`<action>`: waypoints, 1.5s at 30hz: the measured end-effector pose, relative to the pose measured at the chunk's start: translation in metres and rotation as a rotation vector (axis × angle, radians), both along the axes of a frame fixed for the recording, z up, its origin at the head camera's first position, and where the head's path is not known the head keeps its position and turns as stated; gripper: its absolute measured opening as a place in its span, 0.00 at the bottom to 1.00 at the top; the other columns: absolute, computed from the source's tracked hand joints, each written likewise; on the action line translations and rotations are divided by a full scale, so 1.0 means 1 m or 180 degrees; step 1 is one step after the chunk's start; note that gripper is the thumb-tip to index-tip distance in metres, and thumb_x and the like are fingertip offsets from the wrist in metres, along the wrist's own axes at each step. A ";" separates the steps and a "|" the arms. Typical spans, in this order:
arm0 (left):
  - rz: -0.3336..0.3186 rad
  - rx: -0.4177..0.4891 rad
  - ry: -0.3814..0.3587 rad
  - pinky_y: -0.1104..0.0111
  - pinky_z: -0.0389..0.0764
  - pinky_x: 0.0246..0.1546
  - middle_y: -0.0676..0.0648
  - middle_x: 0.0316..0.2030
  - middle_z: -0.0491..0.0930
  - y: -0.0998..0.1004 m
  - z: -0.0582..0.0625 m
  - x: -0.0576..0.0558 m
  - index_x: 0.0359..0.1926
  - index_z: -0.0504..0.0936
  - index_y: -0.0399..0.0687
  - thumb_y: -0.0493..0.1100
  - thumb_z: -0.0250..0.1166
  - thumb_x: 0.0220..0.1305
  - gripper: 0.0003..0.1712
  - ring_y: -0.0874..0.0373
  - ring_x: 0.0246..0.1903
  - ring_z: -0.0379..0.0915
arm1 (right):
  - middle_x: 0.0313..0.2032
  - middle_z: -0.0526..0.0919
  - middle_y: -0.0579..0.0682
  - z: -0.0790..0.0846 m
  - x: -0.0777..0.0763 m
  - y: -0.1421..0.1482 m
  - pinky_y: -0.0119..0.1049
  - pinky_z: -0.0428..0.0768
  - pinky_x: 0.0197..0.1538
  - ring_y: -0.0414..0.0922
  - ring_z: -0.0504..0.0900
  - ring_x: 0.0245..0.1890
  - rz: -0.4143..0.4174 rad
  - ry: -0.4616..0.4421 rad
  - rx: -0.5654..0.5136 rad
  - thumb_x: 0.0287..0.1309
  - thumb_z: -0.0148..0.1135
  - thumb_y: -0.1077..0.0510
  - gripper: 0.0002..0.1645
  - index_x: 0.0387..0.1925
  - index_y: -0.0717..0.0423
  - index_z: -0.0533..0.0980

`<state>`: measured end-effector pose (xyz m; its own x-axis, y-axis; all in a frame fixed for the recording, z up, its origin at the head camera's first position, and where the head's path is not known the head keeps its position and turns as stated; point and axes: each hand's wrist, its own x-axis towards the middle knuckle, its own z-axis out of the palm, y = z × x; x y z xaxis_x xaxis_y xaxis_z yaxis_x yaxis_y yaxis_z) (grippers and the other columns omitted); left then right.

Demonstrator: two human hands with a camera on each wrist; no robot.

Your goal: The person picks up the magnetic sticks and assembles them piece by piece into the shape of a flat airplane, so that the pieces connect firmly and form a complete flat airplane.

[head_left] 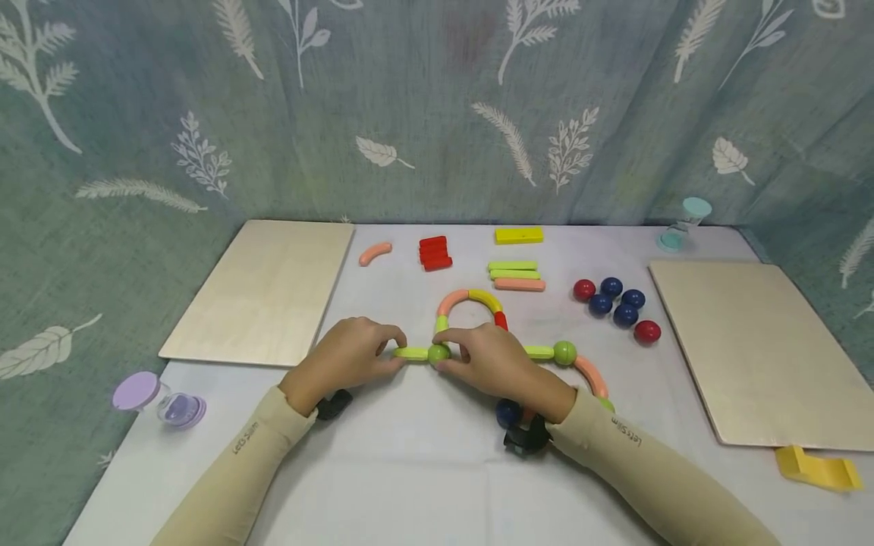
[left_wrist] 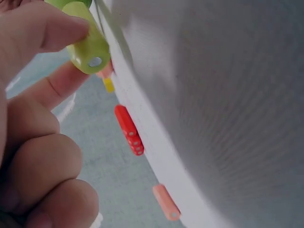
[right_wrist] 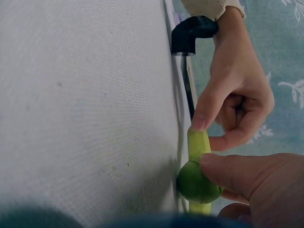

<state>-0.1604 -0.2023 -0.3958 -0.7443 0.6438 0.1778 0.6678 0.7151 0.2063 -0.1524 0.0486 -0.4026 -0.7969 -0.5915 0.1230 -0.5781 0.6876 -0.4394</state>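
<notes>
My left hand [head_left: 351, 353] pinches the outer end of a yellow-green stick [head_left: 413, 353] between thumb and index finger; its free end with a metal disc faces the left wrist view. The stick's other end meets a green ball [right_wrist: 195, 184], which my right hand [head_left: 495, 364] grips with thumb and fingers. Above that ball rises an arch with a peach curved piece [head_left: 452, 299], a yellow curved piece [head_left: 486, 299] and a red piece [head_left: 501, 321]. Rightward, another green ball [head_left: 564, 353] joins a peach curve [head_left: 592, 375]. The right hand and forearm hide part of the structure, near a blue ball [head_left: 508, 413].
Wooden boards lie at left [head_left: 262, 292] and right [head_left: 758, 353]. Behind are red sticks [head_left: 435, 254], a yellow block [head_left: 519, 236], a peach stick [head_left: 520, 285] and loose balls [head_left: 624, 315]. A purple-capped hourglass-shaped object [head_left: 160, 400] stands left, a yellow bracket [head_left: 818, 469] lies right.
</notes>
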 end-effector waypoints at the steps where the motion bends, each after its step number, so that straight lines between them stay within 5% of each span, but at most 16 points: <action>1: -0.0008 0.0007 0.0011 0.74 0.57 0.14 0.61 0.11 0.61 0.000 0.001 0.000 0.33 0.84 0.55 0.48 0.69 0.51 0.07 0.69 0.13 0.53 | 0.13 0.67 0.37 0.000 0.000 0.000 0.30 0.62 0.18 0.35 0.65 0.14 0.0004 0.0023 -0.0012 0.52 0.66 0.41 0.22 0.50 0.36 0.78; 13: 0.0040 0.0072 -0.0079 0.73 0.58 0.15 0.61 0.11 0.62 0.002 0.002 0.003 0.33 0.83 0.55 0.49 0.69 0.50 0.09 0.68 0.14 0.55 | 0.12 0.68 0.37 0.005 0.000 0.004 0.30 0.61 0.17 0.35 0.65 0.12 0.0006 0.0019 0.0012 0.51 0.68 0.42 0.25 0.52 0.38 0.77; 16: 0.0063 0.0073 -0.0089 0.73 0.59 0.15 0.61 0.11 0.62 0.002 0.002 0.003 0.33 0.83 0.56 0.49 0.69 0.50 0.09 0.68 0.14 0.55 | 0.13 0.68 0.38 0.018 -0.004 0.014 0.31 0.63 0.17 0.36 0.65 0.12 -0.0102 0.0031 -0.0014 0.51 0.67 0.43 0.30 0.58 0.36 0.73; 22: 0.0100 0.0126 -0.0151 0.73 0.59 0.14 0.62 0.11 0.62 0.002 0.001 0.004 0.34 0.84 0.56 0.49 0.70 0.50 0.09 0.68 0.13 0.56 | 0.15 0.71 0.43 0.069 -0.029 0.085 0.37 0.66 0.19 0.42 0.67 0.14 -0.0674 0.0246 -0.0307 0.56 0.65 0.46 0.24 0.55 0.38 0.75; 26: 0.0106 0.0119 -0.0135 0.73 0.59 0.15 0.61 0.11 0.62 0.001 0.000 0.004 0.34 0.84 0.57 0.50 0.69 0.50 0.09 0.68 0.14 0.56 | 0.19 0.74 0.48 0.083 -0.045 0.153 0.40 0.66 0.21 0.46 0.68 0.17 -0.1186 0.0023 -0.0066 0.58 0.62 0.44 0.21 0.51 0.45 0.78; 33: 0.0089 0.0135 -0.0134 0.73 0.59 0.15 0.61 0.12 0.63 0.000 0.000 0.004 0.34 0.84 0.57 0.50 0.69 0.50 0.09 0.68 0.14 0.56 | 0.22 0.73 0.52 0.058 -0.066 0.214 0.40 0.64 0.19 0.48 0.66 0.19 -0.1421 -0.0420 0.0285 0.56 0.63 0.45 0.21 0.46 0.54 0.80; 45: 0.0088 0.0156 -0.0129 0.72 0.58 0.16 0.61 0.11 0.62 -0.002 -0.002 0.001 0.34 0.83 0.59 0.51 0.68 0.51 0.08 0.68 0.14 0.55 | 0.31 0.79 0.52 0.026 -0.081 0.180 0.40 0.70 0.25 0.48 0.72 0.26 -0.1523 -0.0628 0.0722 0.51 0.65 0.39 0.30 0.47 0.56 0.79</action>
<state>-0.1592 -0.2041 -0.3977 -0.7689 0.6141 0.1780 0.6383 0.7216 0.2680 -0.2337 0.2291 -0.3764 -0.9778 -0.1527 -0.1438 -0.1005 0.9427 -0.3181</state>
